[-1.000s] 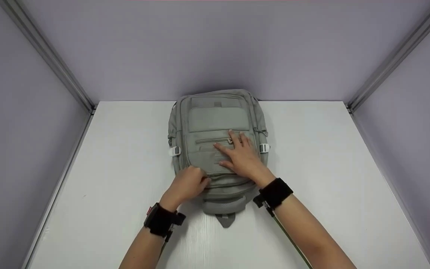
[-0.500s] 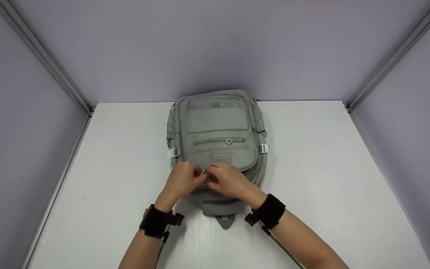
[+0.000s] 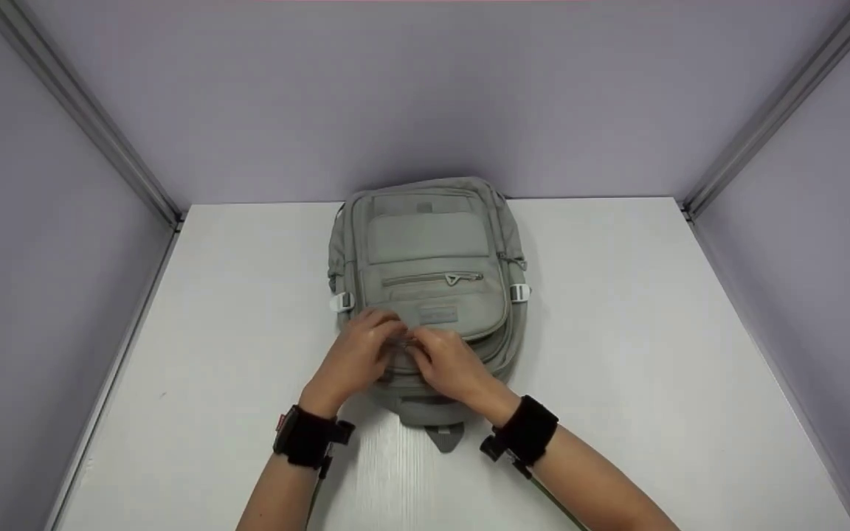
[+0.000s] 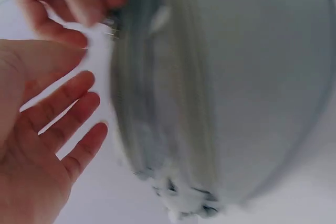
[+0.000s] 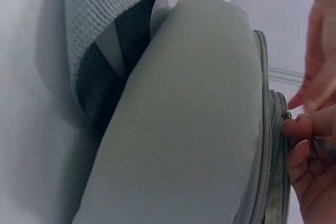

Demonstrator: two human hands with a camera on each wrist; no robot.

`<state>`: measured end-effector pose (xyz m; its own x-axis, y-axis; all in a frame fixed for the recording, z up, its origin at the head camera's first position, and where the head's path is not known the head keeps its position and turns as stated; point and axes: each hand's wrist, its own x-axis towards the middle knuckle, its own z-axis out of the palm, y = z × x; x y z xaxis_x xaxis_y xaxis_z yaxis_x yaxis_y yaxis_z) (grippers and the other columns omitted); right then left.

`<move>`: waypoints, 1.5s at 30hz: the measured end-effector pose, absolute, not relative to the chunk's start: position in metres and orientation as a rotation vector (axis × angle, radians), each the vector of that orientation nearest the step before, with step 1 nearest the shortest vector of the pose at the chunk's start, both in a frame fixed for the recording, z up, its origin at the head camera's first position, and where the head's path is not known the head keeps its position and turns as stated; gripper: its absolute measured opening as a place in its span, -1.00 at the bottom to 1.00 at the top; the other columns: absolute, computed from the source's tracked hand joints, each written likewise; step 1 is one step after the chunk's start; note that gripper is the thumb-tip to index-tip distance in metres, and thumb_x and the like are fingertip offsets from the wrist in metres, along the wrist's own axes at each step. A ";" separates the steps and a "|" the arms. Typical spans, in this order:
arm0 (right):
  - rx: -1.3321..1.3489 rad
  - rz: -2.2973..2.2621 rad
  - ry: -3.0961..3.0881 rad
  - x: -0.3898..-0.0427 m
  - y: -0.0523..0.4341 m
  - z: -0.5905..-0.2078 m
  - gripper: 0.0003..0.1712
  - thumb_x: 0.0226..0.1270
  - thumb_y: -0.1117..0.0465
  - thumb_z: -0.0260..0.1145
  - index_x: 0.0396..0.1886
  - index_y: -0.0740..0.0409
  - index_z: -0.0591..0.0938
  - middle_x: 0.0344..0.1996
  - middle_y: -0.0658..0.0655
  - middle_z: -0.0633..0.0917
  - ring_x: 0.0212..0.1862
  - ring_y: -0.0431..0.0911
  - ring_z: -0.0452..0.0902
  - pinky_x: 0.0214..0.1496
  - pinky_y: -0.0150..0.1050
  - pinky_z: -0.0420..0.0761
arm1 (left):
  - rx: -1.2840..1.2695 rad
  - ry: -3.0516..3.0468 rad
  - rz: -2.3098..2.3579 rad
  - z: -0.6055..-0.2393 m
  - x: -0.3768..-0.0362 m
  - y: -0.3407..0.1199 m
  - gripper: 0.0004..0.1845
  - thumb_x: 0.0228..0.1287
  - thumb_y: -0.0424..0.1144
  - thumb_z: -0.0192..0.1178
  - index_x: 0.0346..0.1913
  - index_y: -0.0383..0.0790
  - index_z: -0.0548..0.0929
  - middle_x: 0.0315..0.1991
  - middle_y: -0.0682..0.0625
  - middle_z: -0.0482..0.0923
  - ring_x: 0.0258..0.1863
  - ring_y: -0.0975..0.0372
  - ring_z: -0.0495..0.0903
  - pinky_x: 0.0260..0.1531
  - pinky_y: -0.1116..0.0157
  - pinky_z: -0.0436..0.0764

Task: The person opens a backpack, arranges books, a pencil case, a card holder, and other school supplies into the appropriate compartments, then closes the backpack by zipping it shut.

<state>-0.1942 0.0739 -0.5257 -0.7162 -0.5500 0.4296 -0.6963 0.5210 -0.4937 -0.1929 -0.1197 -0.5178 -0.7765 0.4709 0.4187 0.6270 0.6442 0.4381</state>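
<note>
Grey backpack (image 3: 429, 280) lies flat at twelve o'clock on the white table (image 3: 654, 354). Since a second ago the right hand (image 3: 446, 363) left the front pocket and joined the left hand (image 3: 357, 352); both now pinch a zipper pull (image 5: 286, 115) at the bag's six o'clock edge.

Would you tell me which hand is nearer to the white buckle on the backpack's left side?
Left. The left hand lies just below that white buckle; the right hand sits farther right, mid-backpack.

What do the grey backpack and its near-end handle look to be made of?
Backpack: seemingly woven synthetic fabric, matte; fine diagonal ribbing shows in the right wrist view. Handle: apparently padded mesh over dark webbing, given its dotted knit texture. Buckles: probably pale plastic.
</note>
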 end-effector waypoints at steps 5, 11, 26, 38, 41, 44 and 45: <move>1.029 0.970 -2.538 -0.191 0.076 -0.527 -0.95 0.32 0.40 0.31 -0.29 0.19 0.65 -0.36 0.08 0.71 -0.31 -0.13 0.67 -0.30 -0.29 0.63 | -0.935 -2.548 -0.565 -0.532 -0.195 -0.119 -0.71 0.07 -0.50 0.42 -0.13 -0.19 0.76 0.01 -0.06 0.60 0.11 0.03 0.51 0.07 0.01 0.48; 1.036 0.932 -2.540 -0.188 0.079 -0.527 -0.96 0.34 0.36 0.33 -0.34 0.21 0.66 -0.41 0.08 0.71 -0.34 -0.12 0.67 -0.33 -0.29 0.63 | -0.923 -2.462 -0.520 -0.538 -0.195 -0.122 -0.81 0.09 -0.50 0.39 -0.22 -0.23 0.80 -0.03 -0.05 0.66 0.08 0.04 0.55 0.02 0.00 0.49; 0.876 0.861 -2.632 -0.186 0.116 -0.514 -0.94 0.23 0.41 0.39 -0.31 0.24 0.73 -0.38 0.10 0.76 -0.30 -0.08 0.71 -0.28 -0.24 0.66 | -0.907 -2.406 -0.505 -0.546 -0.193 -0.125 -0.75 0.08 -0.56 0.36 -0.18 -0.25 0.79 -0.02 -0.07 0.68 0.05 0.04 0.59 0.03 0.01 0.51; 0.718 0.819 -2.638 -0.185 0.154 -0.513 -0.89 0.20 0.44 0.41 -0.29 0.21 0.74 -0.37 0.10 0.75 -0.32 -0.08 0.69 -0.28 -0.20 0.65 | -0.878 -2.385 -0.498 -0.545 -0.190 -0.124 -0.67 0.00 -0.61 0.37 -0.17 -0.24 0.79 -0.04 -0.08 0.70 -0.01 0.05 0.65 0.04 0.07 0.55; 0.678 0.805 -2.601 -0.185 0.165 -0.517 -0.90 0.21 0.44 0.40 -0.31 0.21 0.72 -0.39 0.10 0.73 -0.35 -0.07 0.68 -0.32 -0.19 0.64 | -0.887 -2.372 -0.495 -0.547 -0.191 -0.124 -0.71 0.02 -0.59 0.36 -0.19 -0.24 0.79 -0.05 -0.09 0.70 -0.01 0.04 0.66 0.03 0.06 0.56; 0.608 0.797 -2.571 -0.187 0.174 -0.522 -0.92 0.21 0.44 0.40 -0.34 0.21 0.71 -0.41 0.10 0.72 -0.36 -0.06 0.67 -0.34 -0.18 0.63 | -0.889 -2.357 -0.468 -0.547 -0.191 -0.124 -0.73 0.02 -0.59 0.35 -0.22 -0.24 0.79 -0.07 -0.09 0.71 -0.03 0.04 0.67 0.01 0.04 0.56; 0.586 0.797 -2.566 -0.187 0.176 -0.523 -0.92 0.21 0.45 0.40 -0.35 0.22 0.70 -0.42 0.10 0.72 -0.36 -0.05 0.67 -0.33 -0.17 0.63 | -0.888 -2.354 -0.451 -0.546 -0.192 -0.123 -0.73 0.03 -0.60 0.35 -0.23 -0.25 0.79 -0.08 -0.09 0.71 -0.04 0.04 0.67 0.02 0.02 0.55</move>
<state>-0.1870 0.1761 -0.5231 -0.8370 -0.2719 0.4749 -0.4931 0.7511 -0.4391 -0.1918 -0.1225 -0.5458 -0.6124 0.4889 0.6212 0.6840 0.7217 0.1064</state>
